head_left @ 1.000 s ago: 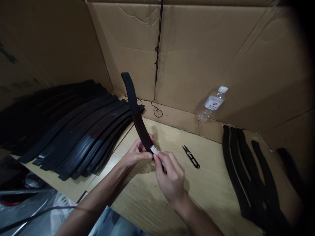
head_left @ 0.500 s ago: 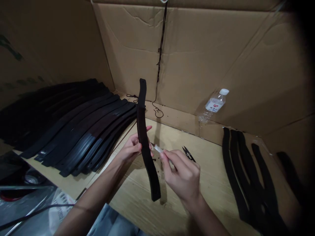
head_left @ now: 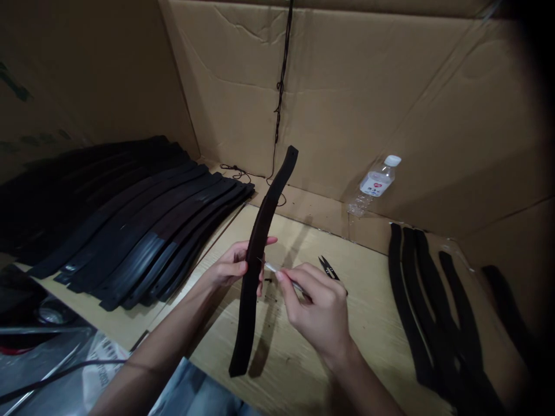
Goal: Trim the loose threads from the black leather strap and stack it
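A long, curved black strip [head_left: 261, 231] with a small hole near its upper end is held tilted above the table, its top leaning right. My left hand [head_left: 232, 264] grips it around the middle, thumb on the near face and fingers behind. My right hand [head_left: 318, 303] pinches a slim tool with a whitish handle [head_left: 272, 267]. Its thin tip points left at the strip's right edge, close to my left fingertips; whether it touches, I cannot tell. Black thread snips [head_left: 330, 268] lie on the table just beyond my right hand.
Many similar black strips [head_left: 143, 231] are stacked at the left. Several more strips [head_left: 427, 300] lie at the right. A plastic bottle [head_left: 376, 182] leans against the cardboard wall [head_left: 347, 75]. Dark cord [head_left: 280, 86] hangs down the wall, with tangled ends at its foot.
The strip has swung round, its upper end moving right and its lower end left. The tool has turned slightly with its tip by the strip's edge. Both hands keep their hold.
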Demonstrator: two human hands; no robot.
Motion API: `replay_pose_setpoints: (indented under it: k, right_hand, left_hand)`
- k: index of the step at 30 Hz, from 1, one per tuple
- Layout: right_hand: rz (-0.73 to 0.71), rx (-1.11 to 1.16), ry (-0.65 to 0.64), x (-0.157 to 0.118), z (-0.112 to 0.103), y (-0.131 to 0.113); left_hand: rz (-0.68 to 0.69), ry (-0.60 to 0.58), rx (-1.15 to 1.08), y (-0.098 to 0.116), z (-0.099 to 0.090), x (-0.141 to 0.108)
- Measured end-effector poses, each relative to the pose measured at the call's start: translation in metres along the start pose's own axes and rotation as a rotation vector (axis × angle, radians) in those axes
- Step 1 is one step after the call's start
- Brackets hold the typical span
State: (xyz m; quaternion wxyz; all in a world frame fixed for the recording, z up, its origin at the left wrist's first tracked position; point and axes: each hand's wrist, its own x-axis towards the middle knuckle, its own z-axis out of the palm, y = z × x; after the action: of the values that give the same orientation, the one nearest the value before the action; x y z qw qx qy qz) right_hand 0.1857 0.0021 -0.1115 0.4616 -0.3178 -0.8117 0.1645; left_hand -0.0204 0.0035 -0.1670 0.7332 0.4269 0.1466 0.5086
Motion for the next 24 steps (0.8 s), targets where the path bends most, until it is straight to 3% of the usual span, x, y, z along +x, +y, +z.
replay_pose_setpoints:
  k: [6, 16, 24]
  right_hand:
    - [0.016, 0.020, -0.049, 0.0006, -0.0004, 0.0001]
    - [-0.019, -0.002, -0.080, -0.0018, 0.0014, -0.0028]
    - [0.008, 0.028, -0.030, 0.0035, -0.0058, -0.0025]
  left_hand:
    - [-0.038, 0.007, 0.014, -0.0012, -0.0066, -0.0049]
    - [0.001, 0.062, 0.088, 0.0031, 0.0004, -0.0055]
    - [-0.022, 0.015, 0.058, 0.0033, 0.0033, -0.0031]
